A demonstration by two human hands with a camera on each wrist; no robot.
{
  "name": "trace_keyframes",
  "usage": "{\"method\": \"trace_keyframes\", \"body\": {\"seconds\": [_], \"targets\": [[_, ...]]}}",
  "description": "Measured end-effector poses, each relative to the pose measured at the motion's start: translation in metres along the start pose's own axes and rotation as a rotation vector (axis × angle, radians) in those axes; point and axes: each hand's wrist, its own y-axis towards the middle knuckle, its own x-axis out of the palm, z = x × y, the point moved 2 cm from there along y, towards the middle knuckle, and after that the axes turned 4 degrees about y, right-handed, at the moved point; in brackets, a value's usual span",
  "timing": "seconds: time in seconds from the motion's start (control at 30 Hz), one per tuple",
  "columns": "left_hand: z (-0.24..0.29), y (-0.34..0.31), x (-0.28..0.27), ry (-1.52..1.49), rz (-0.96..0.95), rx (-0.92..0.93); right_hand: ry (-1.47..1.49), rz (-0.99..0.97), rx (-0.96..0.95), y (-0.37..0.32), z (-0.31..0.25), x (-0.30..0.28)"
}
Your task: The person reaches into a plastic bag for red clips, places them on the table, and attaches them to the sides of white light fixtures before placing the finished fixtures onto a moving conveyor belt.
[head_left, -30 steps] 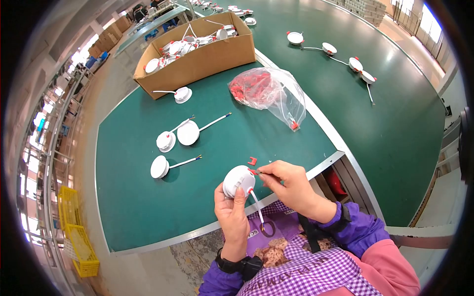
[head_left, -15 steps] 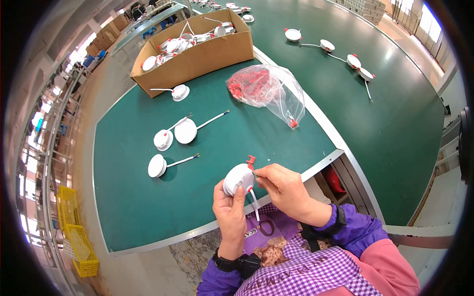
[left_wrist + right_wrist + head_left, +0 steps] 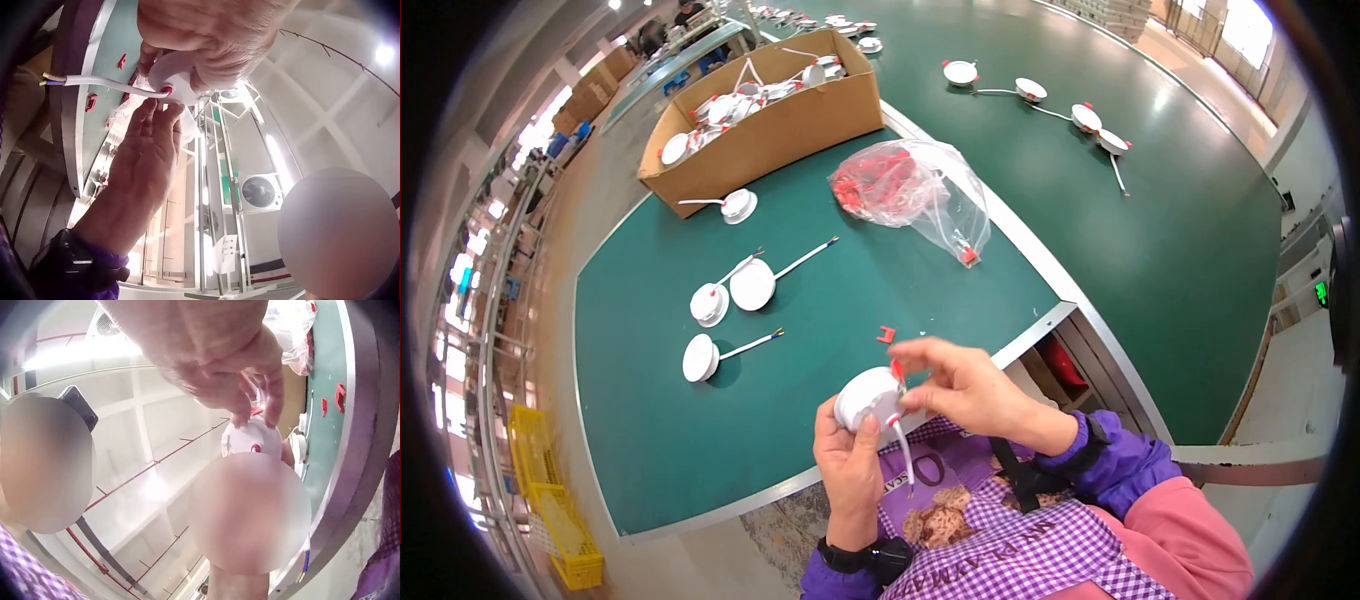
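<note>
The left hand point(image 3: 850, 475) grips a round white lamp point(image 3: 867, 397) at the near table edge, its thumb across the lamp's side. From a red fitting on the lamp hangs a white cable point(image 3: 904, 455) with bare wire ends. At the lamp's right side the right hand point(image 3: 975, 395) pinches a red clip point(image 3: 897, 371) between thumb and fingers. In the right wrist view the right hand's fingertips point(image 3: 255, 422) touch the lamp's upper edge point(image 3: 250, 436). A loose red clip point(image 3: 886, 335) lies on the table just beyond the lamp.
Several white lamps lie at left on the green table point(image 3: 800, 310). A cardboard box point(image 3: 770, 135) of lamps stands behind them, and a clear bag point(image 3: 910, 190) of red clips lies to its right. Beyond a metal rail, more lamps lie on another green surface point(image 3: 1180, 250).
The right hand's fingers have spread wider around the red clip at the lamp's edge. The held lamp sits slightly lower, and the whole head view has shifted.
</note>
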Motion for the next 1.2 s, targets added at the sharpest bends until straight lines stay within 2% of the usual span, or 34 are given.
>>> {"method": "trace_keyframes", "body": {"seconds": [0.03, 0.07, 0.17, 0.4, 0.47, 0.5, 0.6, 0.63, 0.67, 0.7, 0.73, 0.77, 0.8, 0.87, 0.93, 0.97, 1.03, 1.07, 1.13, 1.2], "targets": [[0.002, -0.003, 0.0, -0.007, 0.021, -0.039, 0.081, -0.06, 0.019, -0.003, 0.008, 0.002], [0.002, -0.004, 0.0, -0.012, 0.01, -0.045, -0.005, -0.052, -0.051, -0.005, 0.01, 0.005], [0.003, -0.007, -0.003, 0.0, 0.009, -0.062, -0.136, -0.062, -0.007, -0.012, -0.006, 0.005], [-0.003, -0.008, 0.0, -0.021, -0.033, -0.132, -0.048, -0.013, -0.057, -0.009, 0.017, 0.001], [-0.001, -0.004, 0.016, -0.102, -0.058, -0.232, 0.12, 0.053, 0.038, -0.005, 0.02, -0.005], [0.002, -0.001, 0.021, -0.162, -0.135, -0.221, 0.371, 0.069, 0.204, -0.003, 0.019, -0.009], [-0.003, 0.009, 0.019, 0.006, -0.176, -0.146, 0.463, 0.116, 0.254, 0.0, 0.022, -0.018], [-0.008, 0.01, 0.019, 0.045, -0.23, -0.056, 0.405, 0.053, 0.247, -0.002, 0.025, -0.017], [-0.009, 0.01, 0.018, 0.045, -0.233, -0.054, 0.347, -0.011, 0.241, -0.003, 0.027, -0.015], [-0.008, 0.011, 0.015, 0.114, -0.154, -0.013, 0.207, -0.134, 0.284, -0.004, 0.024, -0.017], [-0.008, 0.011, 0.011, 0.184, -0.074, 0.025, 0.21, -0.132, 0.283, -0.001, 0.019, -0.023], [-0.008, 0.014, 0.006, 0.045, -0.032, 0.026, 0.0, -0.046, 0.207, 0.005, 0.012, -0.034], [-0.003, 0.015, 0.005, 0.047, -0.031, 0.025, -0.211, 0.038, 0.13, 0.013, 0.004, -0.044], [0.008, 0.013, 0.004, -0.04, 0.028, -0.031, -0.47, 0.39, -0.207, 0.039, 0.0, -0.073], [0.005, 0.012, -0.002, 0.007, 0.032, -0.034, -0.883, 0.513, -0.533, 0.072, 0.009, -0.095], [0.005, 0.011, -0.002, 0.002, 0.028, -0.055, -0.879, 0.515, -0.538, 0.083, 0.012, -0.1], [0.005, 0.009, -0.004, 0.003, 0.03, -0.074, -1.217, 0.395, -0.319, 0.102, 0.018, -0.101], [0.005, 0.008, -0.004, -0.021, 0.035, -0.113, -1.211, 0.392, -0.323, 0.107, 0.016, -0.101], [0.004, 0.006, -0.007, -0.047, 0.047, -0.149, -1.272, 0.304, -0.093, 0.115, 0.016, -0.101], [0.002, 0.006, -0.011, -0.118, 0.025, -0.201, -1.264, 0.29, -0.085, 0.108, 0.011, -0.102]]}}
